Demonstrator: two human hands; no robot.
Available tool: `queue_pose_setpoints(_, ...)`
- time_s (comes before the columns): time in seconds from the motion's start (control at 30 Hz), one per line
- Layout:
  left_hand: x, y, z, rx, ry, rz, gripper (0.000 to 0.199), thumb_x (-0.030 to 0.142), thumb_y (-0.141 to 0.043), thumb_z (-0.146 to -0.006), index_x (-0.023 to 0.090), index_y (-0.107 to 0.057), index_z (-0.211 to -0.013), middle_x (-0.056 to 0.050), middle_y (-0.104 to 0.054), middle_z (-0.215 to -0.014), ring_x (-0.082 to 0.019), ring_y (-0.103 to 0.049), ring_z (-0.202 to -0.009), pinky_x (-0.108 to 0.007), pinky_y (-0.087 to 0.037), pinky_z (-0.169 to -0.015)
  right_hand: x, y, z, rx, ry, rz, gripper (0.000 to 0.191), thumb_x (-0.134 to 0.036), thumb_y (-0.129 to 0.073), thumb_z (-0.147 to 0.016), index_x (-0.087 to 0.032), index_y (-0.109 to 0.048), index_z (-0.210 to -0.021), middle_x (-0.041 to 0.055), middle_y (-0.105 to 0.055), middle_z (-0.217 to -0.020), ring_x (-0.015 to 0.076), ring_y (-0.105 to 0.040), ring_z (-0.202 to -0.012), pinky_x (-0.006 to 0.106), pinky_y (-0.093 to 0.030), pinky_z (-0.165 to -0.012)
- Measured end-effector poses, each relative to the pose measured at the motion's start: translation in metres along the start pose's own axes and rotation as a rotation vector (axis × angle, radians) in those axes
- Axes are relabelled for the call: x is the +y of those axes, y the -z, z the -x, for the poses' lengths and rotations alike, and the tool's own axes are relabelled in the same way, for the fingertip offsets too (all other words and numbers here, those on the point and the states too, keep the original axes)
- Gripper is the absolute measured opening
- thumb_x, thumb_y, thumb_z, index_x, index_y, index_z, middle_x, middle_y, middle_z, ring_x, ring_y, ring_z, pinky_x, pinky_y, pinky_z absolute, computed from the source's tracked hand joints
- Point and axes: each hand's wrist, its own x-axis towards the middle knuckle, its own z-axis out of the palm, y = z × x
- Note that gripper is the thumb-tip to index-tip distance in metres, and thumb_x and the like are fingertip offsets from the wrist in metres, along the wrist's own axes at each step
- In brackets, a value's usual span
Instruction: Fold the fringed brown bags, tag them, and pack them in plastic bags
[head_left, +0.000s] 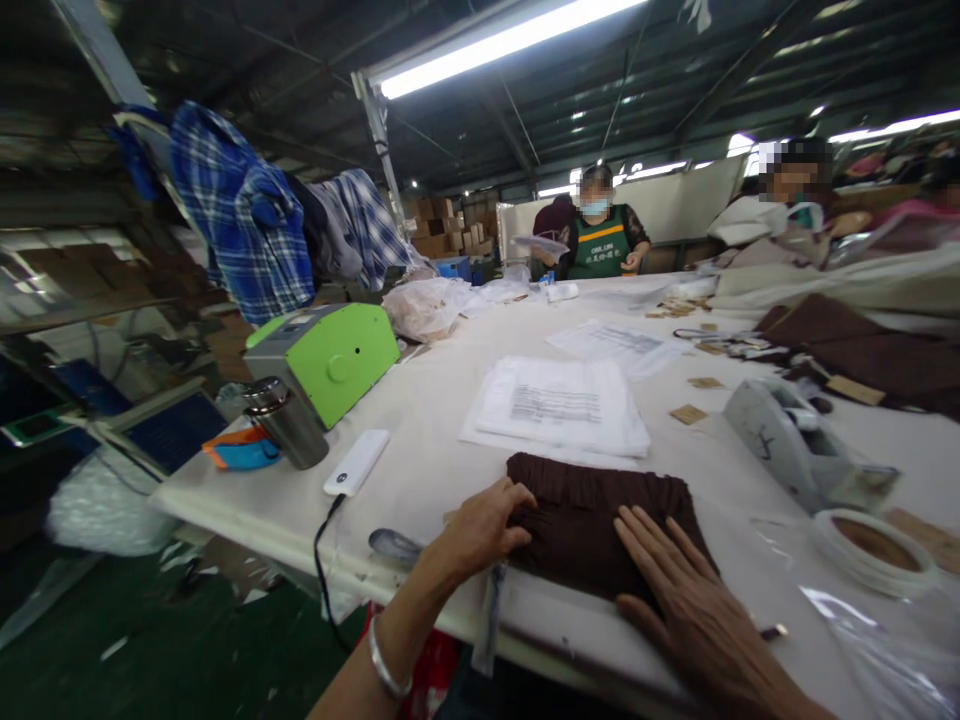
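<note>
A dark brown folded garment point(581, 525) with a gathered, elastic-looking edge lies near the front of the table. My left hand point(487, 525) grips its left end, fingers curled over the fabric and thumb below. Flat on the right part of the garment rests my right hand point(675, 590), fingers stretched out and holding nothing. Just beyond the garment is a stack of clear plastic bags point(555, 405) with printed text. A narrow strip point(490, 620) hangs over the table edge below my left hand; its kind is unclear.
On the left are a white power bank point(357, 462) with a cable, a steel flask point(289, 425) and a green machine point(341, 360). A tape dispenser point(795, 440), a tape roll point(874, 552) and brown garments point(877, 350) lie right. A co-worker point(604, 240) stands across the table.
</note>
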Motion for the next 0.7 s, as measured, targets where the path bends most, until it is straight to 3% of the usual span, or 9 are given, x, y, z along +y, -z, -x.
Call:
queue_pose_setpoints(0.23, 0.004, -0.029, -0.017, 0.036, -0.055, -0.05, 0.011, 0.014, -0.055, -0.084, 0.023, -0.054, -0.089, 0.003, -0.055, -0.091, -0.014, -0.055, -0.081, -0.024, -0.041, -0.071, 0.0, 0.0, 0.001, -0.053, -0.015, -0.012, 0.072, -0.044, -0.052, -0.091, -0.013, -0.026, -0.15, 0.0096, -0.036, -0.152, 0.027, -0.036, -0.138, 0.046, -0.036, -0.107)
queue_pose_setpoints(0.33, 0.0, -0.023, -0.014, 0.062, -0.073, -0.075, 0.01, 0.014, -0.051, -0.088, 0.023, -0.054, -0.093, 0.001, -0.055, -0.095, -0.013, -0.056, -0.087, -0.023, -0.043, -0.077, 0.001, 0.004, 0.001, -0.052, -0.01, -0.006, 0.069, -0.043, -0.051, -0.092, -0.012, -0.028, -0.149, 0.0105, -0.038, -0.151, 0.0271, -0.035, -0.138, 0.046, -0.035, -0.107)
queue_pose_setpoints(0.47, -0.01, -0.009, 0.008, 0.016, -0.139, -0.163, 0.018, 0.012, -0.054, -0.088, 0.026, -0.058, -0.099, 0.002, -0.058, -0.102, -0.013, -0.058, -0.093, -0.023, -0.044, -0.082, -0.011, 0.02, -0.016, -0.003, 0.0, -0.081, 0.061, -0.039, -0.054, -0.092, -0.01, -0.037, -0.143, 0.012, -0.045, -0.146, 0.027, -0.04, -0.134, 0.043, -0.032, -0.108)
queue_pose_setpoints(0.6, -0.011, -0.012, 0.022, 0.005, -0.149, -0.31, 0.015, 0.012, -0.055, -0.088, 0.022, -0.06, -0.099, -0.003, -0.06, -0.099, -0.021, -0.058, -0.094, -0.031, -0.046, -0.08, -0.048, 0.032, -0.058, 0.064, -0.026, -0.308, 0.037, -0.028, -0.063, -0.087, -0.018, -0.057, -0.122, 0.0077, -0.064, -0.118, 0.0237, -0.057, -0.107, 0.038, -0.039, -0.094)
queue_pose_setpoints(0.7, -0.009, -0.021, 0.019, 0.023, -0.149, -0.397, 0.008, 0.015, -0.052, -0.092, 0.019, -0.06, -0.091, -0.005, -0.061, -0.093, -0.022, -0.058, -0.087, -0.034, -0.047, -0.075, -0.075, 0.023, -0.089, -0.03, -0.084, -0.333, 0.018, -0.024, -0.072, -0.078, -0.022, -0.064, -0.095, 0.0019, -0.067, -0.093, 0.0219, -0.058, -0.086, 0.036, -0.039, -0.08)
